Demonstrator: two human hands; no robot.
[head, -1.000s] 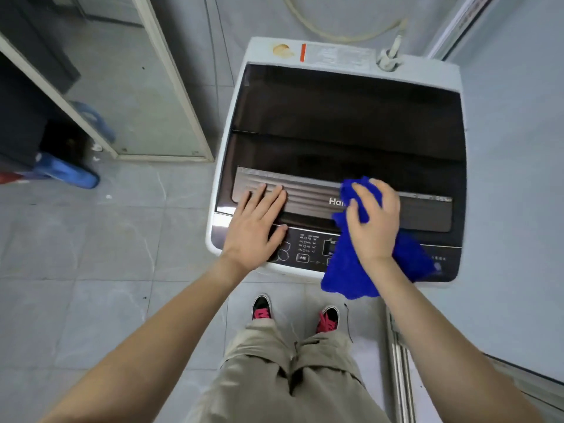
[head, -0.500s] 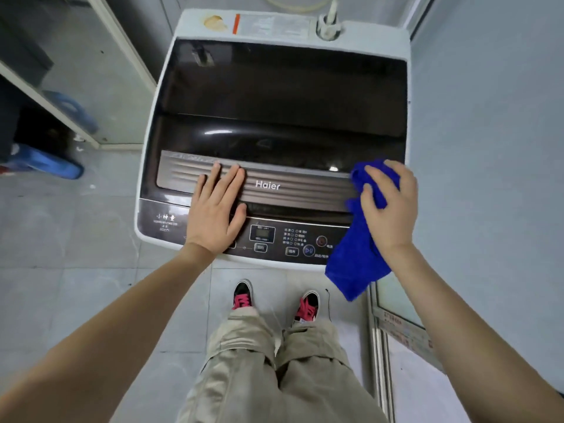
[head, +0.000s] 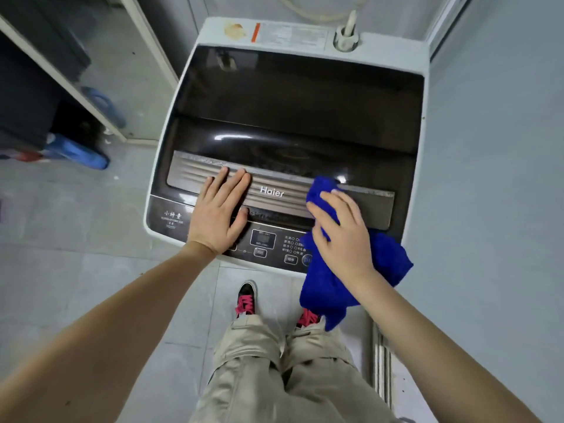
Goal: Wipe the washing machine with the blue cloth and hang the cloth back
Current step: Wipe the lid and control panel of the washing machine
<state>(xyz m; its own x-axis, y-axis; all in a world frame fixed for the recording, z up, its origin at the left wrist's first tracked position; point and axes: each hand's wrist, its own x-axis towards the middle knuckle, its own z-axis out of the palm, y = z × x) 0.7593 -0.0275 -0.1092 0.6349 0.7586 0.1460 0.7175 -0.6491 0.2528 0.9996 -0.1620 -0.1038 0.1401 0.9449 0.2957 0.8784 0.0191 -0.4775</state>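
A top-loading washing machine (head: pixel 293 96) with a dark glass lid and white body stands in front of me. My right hand (head: pixel 341 236) presses a bright blue cloth (head: pixel 323 288) against the ribbed lid handle to the right of the brand name; most of the cloth hangs down over the control panel and the front edge. My left hand (head: pixel 221 213) lies flat, fingers together, on the left part of the handle and the control panel (head: pixel 265 242), holding nothing.
A grey wall (head: pixel 494 166) runs close along the machine's right side. A white door frame (head: pixel 146 47) stands at the left, with blue slippers (head: pixel 82 152) on the tiled floor behind it. A hose (head: pixel 345 29) enters the machine's back. My feet stand in front of it.
My right hand has slid the cloth leftward along the handle from its right end. My left hand stays in the same spot on the handle. The view has shifted.
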